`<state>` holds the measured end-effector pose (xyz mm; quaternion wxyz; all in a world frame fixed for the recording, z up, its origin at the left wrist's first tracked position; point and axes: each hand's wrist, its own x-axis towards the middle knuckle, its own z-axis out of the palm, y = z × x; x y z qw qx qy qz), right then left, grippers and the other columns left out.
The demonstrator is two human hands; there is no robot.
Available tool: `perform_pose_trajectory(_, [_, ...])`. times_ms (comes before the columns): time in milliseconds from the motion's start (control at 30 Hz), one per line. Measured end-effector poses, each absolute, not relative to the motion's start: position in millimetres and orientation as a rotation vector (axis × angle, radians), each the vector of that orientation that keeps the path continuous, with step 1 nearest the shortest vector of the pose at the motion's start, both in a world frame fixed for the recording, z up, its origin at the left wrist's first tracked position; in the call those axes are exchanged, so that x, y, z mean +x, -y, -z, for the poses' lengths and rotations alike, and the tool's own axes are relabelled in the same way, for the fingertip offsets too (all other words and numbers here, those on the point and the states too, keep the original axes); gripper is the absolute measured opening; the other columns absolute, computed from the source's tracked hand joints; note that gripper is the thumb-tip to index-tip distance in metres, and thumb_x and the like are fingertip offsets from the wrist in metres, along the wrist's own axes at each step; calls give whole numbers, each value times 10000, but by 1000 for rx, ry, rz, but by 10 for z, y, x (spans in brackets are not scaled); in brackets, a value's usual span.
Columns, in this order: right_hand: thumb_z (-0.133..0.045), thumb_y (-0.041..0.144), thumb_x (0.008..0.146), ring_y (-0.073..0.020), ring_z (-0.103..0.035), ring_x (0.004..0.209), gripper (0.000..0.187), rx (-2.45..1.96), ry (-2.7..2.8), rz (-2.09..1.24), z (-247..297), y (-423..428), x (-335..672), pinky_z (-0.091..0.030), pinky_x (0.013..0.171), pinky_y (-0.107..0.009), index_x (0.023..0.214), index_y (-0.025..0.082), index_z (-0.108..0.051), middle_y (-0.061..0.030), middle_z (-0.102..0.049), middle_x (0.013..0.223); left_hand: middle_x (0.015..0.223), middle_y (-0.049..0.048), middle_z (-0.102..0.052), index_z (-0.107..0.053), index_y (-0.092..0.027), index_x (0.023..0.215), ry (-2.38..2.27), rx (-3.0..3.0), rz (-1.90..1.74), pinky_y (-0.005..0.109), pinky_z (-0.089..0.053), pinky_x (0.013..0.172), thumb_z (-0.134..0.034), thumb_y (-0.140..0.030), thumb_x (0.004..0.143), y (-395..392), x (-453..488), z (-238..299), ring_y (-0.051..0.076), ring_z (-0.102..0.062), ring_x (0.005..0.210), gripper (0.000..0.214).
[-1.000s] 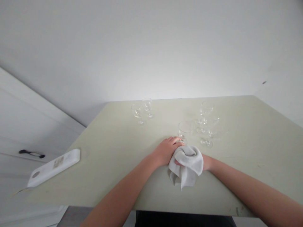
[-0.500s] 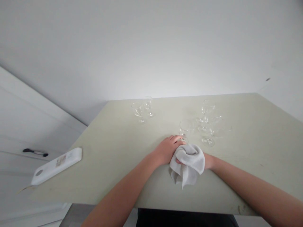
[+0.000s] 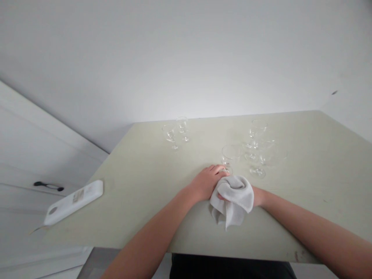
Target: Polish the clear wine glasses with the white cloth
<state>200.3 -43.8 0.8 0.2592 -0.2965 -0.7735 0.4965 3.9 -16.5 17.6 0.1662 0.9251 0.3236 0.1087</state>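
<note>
A small stemmed glass stands upright in front of me, its foot partly hidden by fingers. My left hand reaches in from the left, fingers curled at the foot of this glass and touching the cloth's edge; its thumb is hidden. A bunched pale grey cloth is gripped by my right hand, which it mostly covers. One skin-coloured fingertip pokes out at the cloth's left side. Whether anything lies inside the folds, I cannot tell.
Two stemmed glasses stand at the back left. A cluster of several clear glasses is to the right, one apparently lying on its side. A white power strip rests at the table's left edge. A wall borders the table behind.
The whole view has shifted slightly, with the table edge and power strip a little further right. Both hands, the cloth and the glasses keep nearly the same places relative to each other.
</note>
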Motion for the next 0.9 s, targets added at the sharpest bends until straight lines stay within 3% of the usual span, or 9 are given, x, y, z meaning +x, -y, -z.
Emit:
perform_pose_trajectory(133, [-698, 287, 831, -186, -669, 880, 125, -798, 2040, -1454, -31, 436, 2017, -558, 859, -286, 865, 168, -706, -45, -715, 893, 1386, 95, -565, -588, -221, 1280, -906, 2642, -320, 390, -428, 1114, -553, -225, 957, 161, 35, -163, 235, -524, 1287, 325])
perform_pose_trajectory(333, [-717, 296, 827, -190, -664, 955, 216, -639, 2075, -1520, 32, 417, 2056, -540, 911, -293, 973, 137, -721, -63, -710, 979, 1393, 95, -555, -577, -231, 1290, -898, 2641, -317, 400, -427, 1117, -595, -249, 935, 152, 26, -144, 242, -516, 1299, 356])
perform_pose_trajectory(633, [-739, 462, 827, -174, -598, 814, 320, -873, 1932, -1554, -16, 452, 1991, -537, 765, -306, 818, 157, -642, -31, -619, 828, 1383, 94, -564, -581, -234, 1293, -902, 2645, -319, 406, -432, 1113, -580, -248, 945, 155, 28, -156, 238, -527, 1286, 348])
perform_pose_trajectory(900, [-749, 430, 838, -165, -579, 812, 291, -839, 1900, -1604, 121, 424, 2020, -533, 747, -296, 834, 158, -646, -28, -620, 840, 1391, 96, -563, -581, -231, 1288, -907, 2640, -321, 416, -431, 1117, -597, -261, 937, 155, 30, -146, 248, -518, 1301, 353])
